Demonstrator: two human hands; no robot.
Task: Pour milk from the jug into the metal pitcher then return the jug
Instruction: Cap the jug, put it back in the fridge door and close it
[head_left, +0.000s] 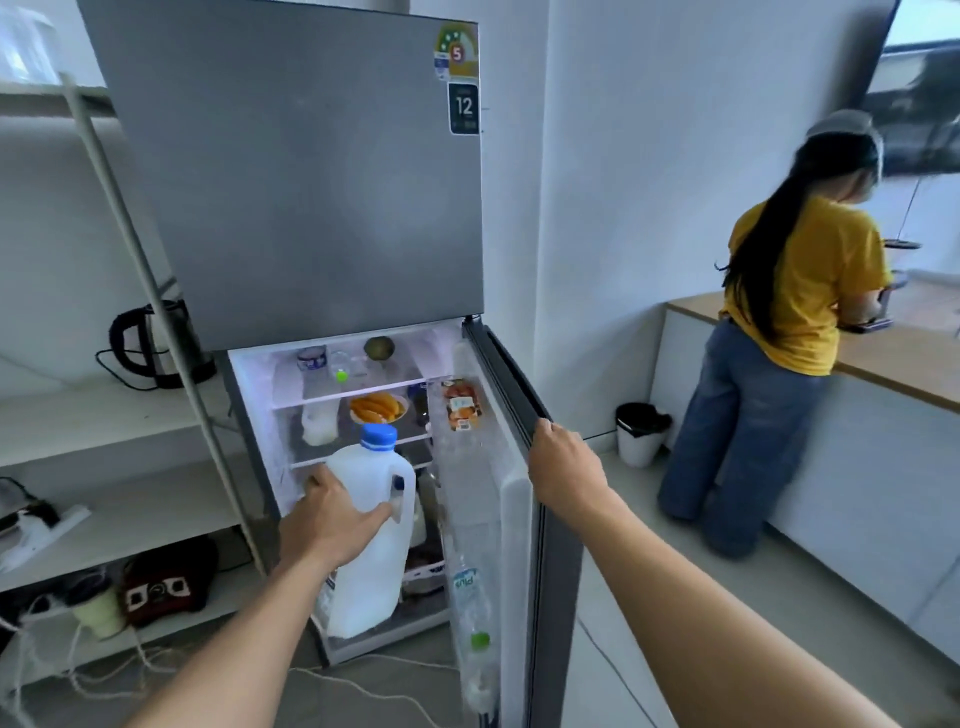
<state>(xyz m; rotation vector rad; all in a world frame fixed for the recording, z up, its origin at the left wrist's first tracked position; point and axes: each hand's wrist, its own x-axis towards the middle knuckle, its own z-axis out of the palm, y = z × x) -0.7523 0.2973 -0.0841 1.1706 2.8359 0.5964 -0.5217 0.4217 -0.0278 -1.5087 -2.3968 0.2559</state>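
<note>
Wrapped around the milk jug's (371, 525) handle, the left hand (332, 519) holds it lower centre of frame, before the open fridge (291, 171) — apparently clear of the shelves. Right hand (563, 465) clasps the door's (519, 519) edge — centre right.

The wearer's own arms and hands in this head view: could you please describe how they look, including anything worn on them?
Both arms are bare from hand to frame edge: no sleeve, glove, watch, bracelet or ring shows on the visible parts. The left hand and right hand each lead into a long, slender forearm running to the bottom edge. No markings show. The nails are too small to judge.
</note>
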